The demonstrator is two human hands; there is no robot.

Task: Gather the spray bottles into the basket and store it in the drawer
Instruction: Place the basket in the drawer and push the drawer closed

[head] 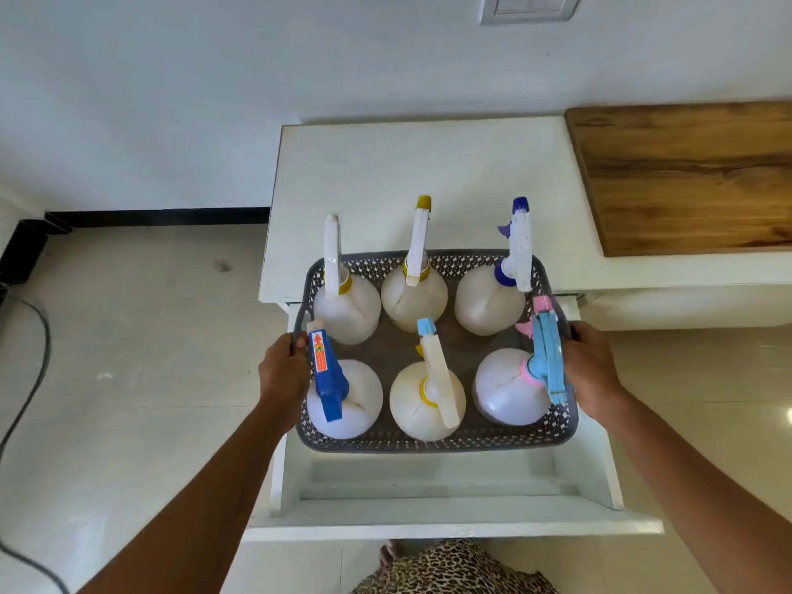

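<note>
Grey basket of 6 spray bottles, gripped by 2 hands.

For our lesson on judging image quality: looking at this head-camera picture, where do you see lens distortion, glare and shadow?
Head view: the wide-angle lens bows the white cabinet top's edges and splays the forearms; glare patches shine on the glossy cream floor tiles at right; the grey perforated plastic basket casts soft shade into the open white drawer; focus looks sharp throughout, with even daylight.
</note>
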